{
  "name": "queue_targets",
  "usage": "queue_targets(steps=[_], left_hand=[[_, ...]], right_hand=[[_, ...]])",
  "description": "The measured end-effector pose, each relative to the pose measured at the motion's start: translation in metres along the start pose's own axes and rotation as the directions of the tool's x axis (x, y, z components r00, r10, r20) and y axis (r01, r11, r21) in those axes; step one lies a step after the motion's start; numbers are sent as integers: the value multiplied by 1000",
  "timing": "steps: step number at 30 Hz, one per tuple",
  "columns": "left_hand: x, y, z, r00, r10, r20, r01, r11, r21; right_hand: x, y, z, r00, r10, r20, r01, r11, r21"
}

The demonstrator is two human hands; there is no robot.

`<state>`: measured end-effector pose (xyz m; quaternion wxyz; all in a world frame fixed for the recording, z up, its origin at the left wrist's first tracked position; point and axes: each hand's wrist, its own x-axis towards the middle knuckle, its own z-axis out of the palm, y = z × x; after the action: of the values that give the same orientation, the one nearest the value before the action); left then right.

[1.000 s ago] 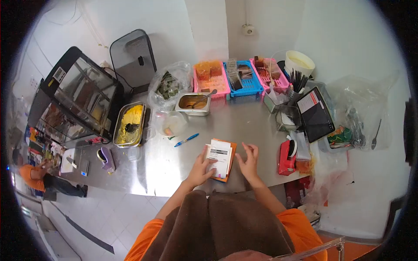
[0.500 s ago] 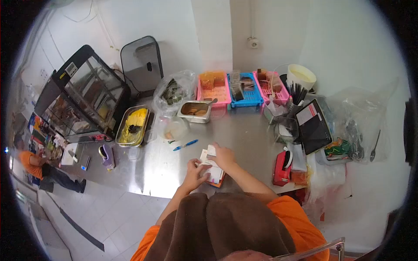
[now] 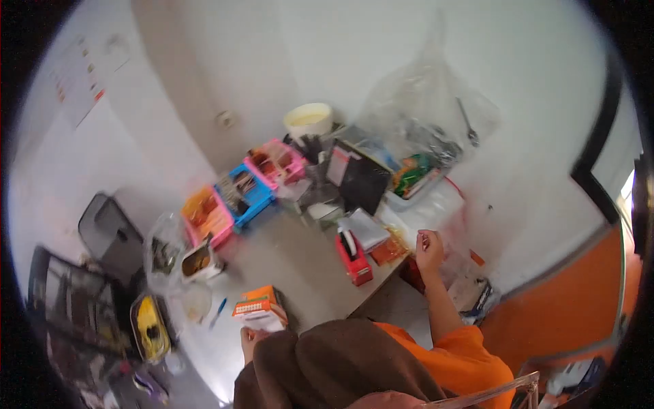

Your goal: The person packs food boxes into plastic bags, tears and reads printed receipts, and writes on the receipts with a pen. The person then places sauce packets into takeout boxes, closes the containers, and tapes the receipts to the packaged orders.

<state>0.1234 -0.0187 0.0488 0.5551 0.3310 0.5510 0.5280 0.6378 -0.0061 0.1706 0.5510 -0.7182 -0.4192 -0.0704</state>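
Observation:
My left hand [image 3: 251, 340] is at the near edge of the metal table, partly covered by brown cloth. Its fingers are closed on the lower edge of an orange and white paper box [image 3: 261, 307], which stands tilted on the tabletop. Out past the table's right end is my right hand [image 3: 428, 251], raised with its fingers curled in. Whatever may be between those fingers is too blurred to make out. Close to it are clear plastic bags [image 3: 436, 208] and, to the left, a red tape dispenser [image 3: 354, 259].
A dark tablet [image 3: 361, 178] leans behind the dispenser. Pink and blue baskets [image 3: 246, 194] line the wall beside a white bucket [image 3: 308, 120]. A metal container [image 3: 202, 263], a tray of yellow food [image 3: 151, 327] and a blue pen [image 3: 218, 312] lie to the left.
My view has swung to the right and blurred. My right hand has left the papers and moved out past the table's right end. My left hand stays at the box, whose orange side now shows.

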Motion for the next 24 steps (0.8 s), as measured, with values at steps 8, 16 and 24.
queue_targets(steps=[8,16,24], left_hand=[[45,15,5,964,232,130,-244,966,82],[32,119,81,929,292,229,-369,653,661],[58,118,118,926,274,260,-362,443,820]], right_hand=[[-30,-5,-1,976,-217,-12,218,975,32],[92,131,46,913,219,345,127,650,-749],[116,127,86,840,536,85,-122,339,-933]])
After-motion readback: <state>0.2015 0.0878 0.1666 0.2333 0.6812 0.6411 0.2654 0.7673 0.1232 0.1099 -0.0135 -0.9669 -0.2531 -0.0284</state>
